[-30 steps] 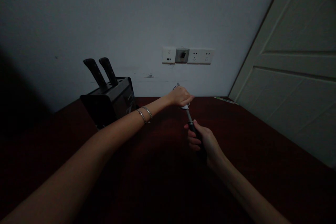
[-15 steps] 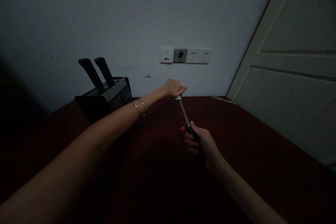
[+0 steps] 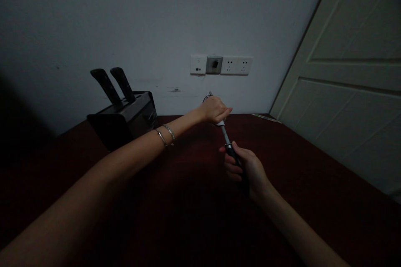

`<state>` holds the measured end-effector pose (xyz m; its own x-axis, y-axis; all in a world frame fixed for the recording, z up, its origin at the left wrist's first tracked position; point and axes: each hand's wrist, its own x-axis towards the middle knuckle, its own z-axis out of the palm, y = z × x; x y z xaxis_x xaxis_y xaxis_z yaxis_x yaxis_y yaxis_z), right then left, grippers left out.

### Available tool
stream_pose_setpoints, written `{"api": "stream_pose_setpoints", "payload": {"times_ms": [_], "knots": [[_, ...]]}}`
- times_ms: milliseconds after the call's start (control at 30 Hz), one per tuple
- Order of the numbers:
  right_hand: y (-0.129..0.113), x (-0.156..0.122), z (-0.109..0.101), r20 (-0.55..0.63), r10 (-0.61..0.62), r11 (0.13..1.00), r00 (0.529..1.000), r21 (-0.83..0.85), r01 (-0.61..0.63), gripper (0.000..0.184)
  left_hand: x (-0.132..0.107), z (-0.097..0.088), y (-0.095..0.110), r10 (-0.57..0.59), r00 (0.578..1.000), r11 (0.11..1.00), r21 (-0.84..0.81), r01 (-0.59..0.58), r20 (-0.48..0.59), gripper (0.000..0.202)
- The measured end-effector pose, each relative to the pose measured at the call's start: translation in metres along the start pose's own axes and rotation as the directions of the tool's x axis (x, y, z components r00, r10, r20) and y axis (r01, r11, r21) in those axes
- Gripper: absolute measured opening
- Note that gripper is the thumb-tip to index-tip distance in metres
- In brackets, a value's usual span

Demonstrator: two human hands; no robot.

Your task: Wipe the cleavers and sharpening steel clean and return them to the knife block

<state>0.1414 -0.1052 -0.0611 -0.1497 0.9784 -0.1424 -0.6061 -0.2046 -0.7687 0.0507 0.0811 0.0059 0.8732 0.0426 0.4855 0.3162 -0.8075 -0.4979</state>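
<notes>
My right hand (image 3: pixel 246 167) is closed round the black handle of a honing steel (image 3: pixel 224 134), whose grey rod points up and away towards the wall. My left hand (image 3: pixel 216 109) is wrapped about the rod with a white cloth (image 3: pixel 221 124) in its grip. Only a small edge of the cloth shows below the fingers, and a dark-edged bit shows above them. The rod's tip sticks out past the left hand. Two bracelets sit on the left wrist.
A black and grey knife block (image 3: pixel 125 112) with two dark-handled knives stands at the left. Sockets and a switch (image 3: pixel 221 65) are on the wall behind. A pale panelled door (image 3: pixel 347 79) bounds the dark red table (image 3: pixel 194 183) on the right. A thin strip (image 3: pixel 267 118) lies at the back edge.
My left hand has slid down the rod towards the handle, and the tip now shows beyond it. My right hand has shifted slightly right, still gripping the handle.
</notes>
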Motion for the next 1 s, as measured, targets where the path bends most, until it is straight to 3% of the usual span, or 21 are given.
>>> {"api": "stream_pose_setpoints", "payload": {"times_ms": [233,433,600,800,1000], "knots": [[-0.004,0.002,-0.004,-0.017,-0.028,0.998,0.999,0.050,0.029,0.023,0.001,0.002,0.044,0.063,0.997,0.993,-0.098,-0.067,-0.045,0.056],[-0.004,0.003,-0.003,-0.046,-0.011,0.999,0.999,0.048,0.013,0.024,-0.006,0.006,0.063,0.061,0.992,0.987,-0.138,-0.076,-0.110,0.053],[0.001,0.006,-0.002,-0.064,0.014,0.999,0.998,0.052,-0.011,0.025,-0.013,0.011,0.062,0.075,0.990,0.984,-0.151,-0.093,-0.124,0.052],[0.000,0.007,-0.002,-0.080,-0.059,0.998,0.995,0.012,0.060,0.025,-0.003,0.011,0.053,0.174,0.972,0.971,-0.134,-0.196,-0.156,0.049],[-0.002,0.005,-0.002,-0.062,-0.089,0.996,0.994,-0.002,0.089,0.025,0.006,0.010,0.037,0.182,0.981,0.976,-0.109,-0.189,-0.074,0.050]]}}
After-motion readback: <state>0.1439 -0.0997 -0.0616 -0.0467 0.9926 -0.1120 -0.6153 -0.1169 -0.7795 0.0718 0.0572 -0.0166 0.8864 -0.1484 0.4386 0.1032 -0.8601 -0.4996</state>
